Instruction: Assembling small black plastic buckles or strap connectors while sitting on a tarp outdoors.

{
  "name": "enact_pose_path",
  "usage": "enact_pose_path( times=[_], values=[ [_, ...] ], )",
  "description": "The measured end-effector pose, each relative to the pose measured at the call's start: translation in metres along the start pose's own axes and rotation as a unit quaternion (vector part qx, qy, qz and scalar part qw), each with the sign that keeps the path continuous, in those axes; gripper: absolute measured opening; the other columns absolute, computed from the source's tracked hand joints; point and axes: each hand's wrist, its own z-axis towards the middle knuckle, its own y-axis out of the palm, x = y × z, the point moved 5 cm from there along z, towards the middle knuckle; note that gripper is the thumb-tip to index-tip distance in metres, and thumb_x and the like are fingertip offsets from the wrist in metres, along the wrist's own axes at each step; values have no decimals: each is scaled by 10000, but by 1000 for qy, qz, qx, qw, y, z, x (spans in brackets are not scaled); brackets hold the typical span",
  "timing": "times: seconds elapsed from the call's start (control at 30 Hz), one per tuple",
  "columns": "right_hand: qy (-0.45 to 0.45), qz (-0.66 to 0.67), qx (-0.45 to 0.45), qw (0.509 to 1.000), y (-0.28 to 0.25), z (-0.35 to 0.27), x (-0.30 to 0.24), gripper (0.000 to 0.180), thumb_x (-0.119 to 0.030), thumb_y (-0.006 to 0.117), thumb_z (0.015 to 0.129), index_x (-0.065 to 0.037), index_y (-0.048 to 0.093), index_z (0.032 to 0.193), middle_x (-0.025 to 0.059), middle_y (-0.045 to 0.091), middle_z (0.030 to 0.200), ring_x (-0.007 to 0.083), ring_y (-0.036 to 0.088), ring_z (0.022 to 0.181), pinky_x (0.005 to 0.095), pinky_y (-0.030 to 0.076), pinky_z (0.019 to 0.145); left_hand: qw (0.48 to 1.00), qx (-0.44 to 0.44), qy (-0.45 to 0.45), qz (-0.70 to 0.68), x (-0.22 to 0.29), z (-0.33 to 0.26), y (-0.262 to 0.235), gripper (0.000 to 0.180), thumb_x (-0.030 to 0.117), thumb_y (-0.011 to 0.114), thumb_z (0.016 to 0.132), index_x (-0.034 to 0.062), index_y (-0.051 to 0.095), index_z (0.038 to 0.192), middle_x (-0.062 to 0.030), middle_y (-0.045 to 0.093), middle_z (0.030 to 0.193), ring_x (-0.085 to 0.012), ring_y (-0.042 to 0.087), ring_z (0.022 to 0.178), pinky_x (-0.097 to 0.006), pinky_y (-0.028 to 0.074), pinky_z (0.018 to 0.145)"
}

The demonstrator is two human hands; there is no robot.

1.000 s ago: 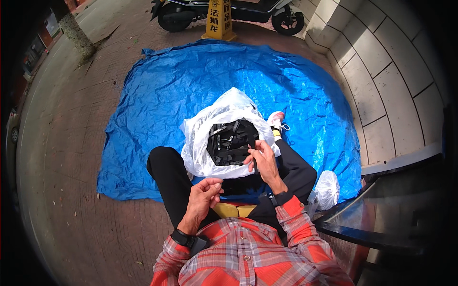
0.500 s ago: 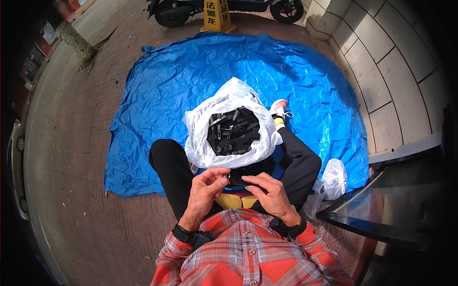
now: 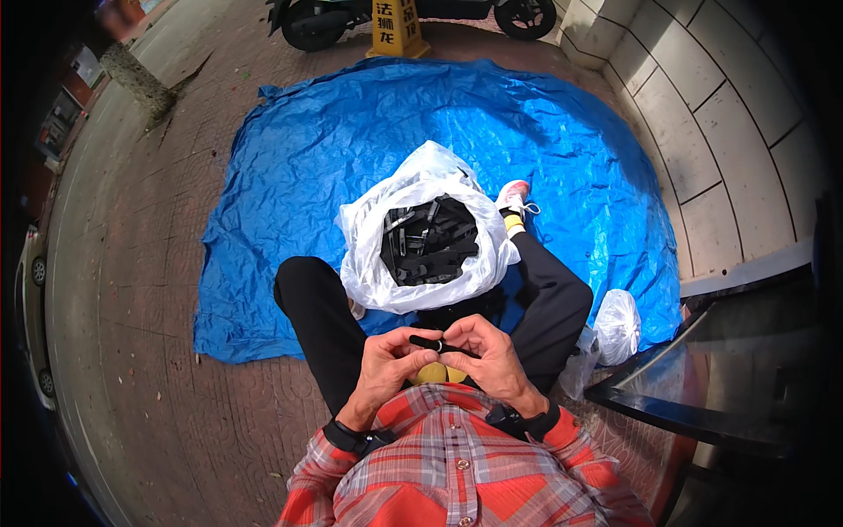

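My left hand point(image 3: 386, 364) and my right hand point(image 3: 493, 353) meet in front of my lap, fingers pinched on one small black strip-like piece point(image 3: 425, 342). A light, shiny ring or clip point(image 3: 440, 346) shows near its middle, between the fingertips. The fingers cover parts of the strip, so its exact kind cannot be made out. Just beyond the hands stands a white plastic bag point(image 3: 364, 272), its mouth rolled wide. Many narrow black pieces point(image 3: 430, 241) lie jumbled inside it, some with shiny edges.
My legs bend around the bag on a crumpled blue tarp point(image 3: 263, 211). At the right sit a tied clear bag point(image 3: 617, 327) and a dark glossy panel point(image 3: 694, 386). A yellow floor sign point(image 3: 397, 31) and a parked scooter point(image 3: 312, 25) stand beyond the tarp. A tiled wall point(image 3: 702, 149) rises at the right.
Both hands have come closer together and slightly nearer my body. The black strip with the shiny ring now shows tilted between the fingertips. The bag stays in place.
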Motion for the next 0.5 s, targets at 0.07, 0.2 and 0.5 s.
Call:
enact_pose_path(
  times=[0.07,0.2,0.5],
  values=[
    [18,17,-16,1000,-7,2,-4,258,-50,657,778,12,530,994,39,588,801,58,544,705,197,448,621,999,-5,19,36,5,-3,1,266,42,676,755,15,623,1015,-16,618,660,-13,509,526,-133,368,450],
    [151,1,-149,977,-8,-2,-6,203,-121,596,836,24,554,972,17,570,728,38,506,658,183,415,577,997,-26,33,62,9,-5,-10,255,7,662,758,-3,618,1009,-46,643,718,-52,583,597,-147,452,505],
    [104,-38,-128,986,4,4,-17,169,-136,558,823,26,599,796,-14,543,658,30,453,609,203,366,521,996,-50,61,37,5,-9,1,257,-40,680,722,-33,620,971,-64,618,843,-84,592,753,-163,484,645]
  ],
)
